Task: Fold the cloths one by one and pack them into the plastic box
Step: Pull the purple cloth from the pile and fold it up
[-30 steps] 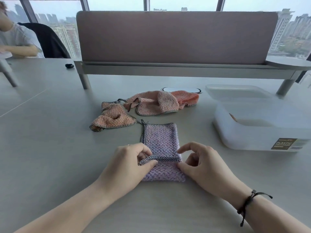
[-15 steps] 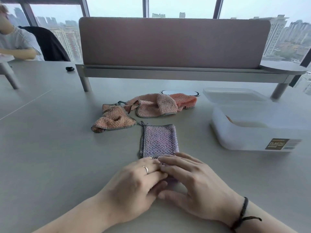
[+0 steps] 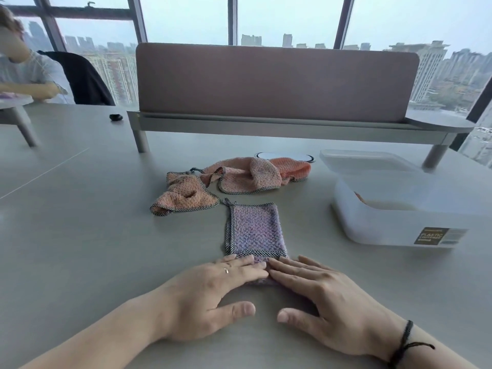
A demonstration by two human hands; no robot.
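Observation:
A purple cloth (image 3: 254, 230) with a checked black-and-white border lies folded into a narrow strip on the grey table (image 3: 80, 235). My left hand (image 3: 213, 291) and my right hand (image 3: 324, 296) lie flat, fingers together, pressing its near end; the fingertips meet over the cloth and hide that end. Behind it lie two crumpled pink cloths, one at the left (image 3: 186, 198) and one further back (image 3: 253, 174). The translucent plastic box (image 3: 386, 225) stands open at the right with something pinkish inside.
The box lid (image 3: 364, 161) lies behind the box. A raised shelf with a mauve divider panel (image 3: 274, 83) crosses the table's back. A white oval object (image 3: 282, 156) sits behind the pink cloths. Another person sits at the far left (image 3: 24, 75).
A second ago my fingers pinched the cloth's near edge. They then folded it over, and both hands now lie flat, side by side, on the near end.

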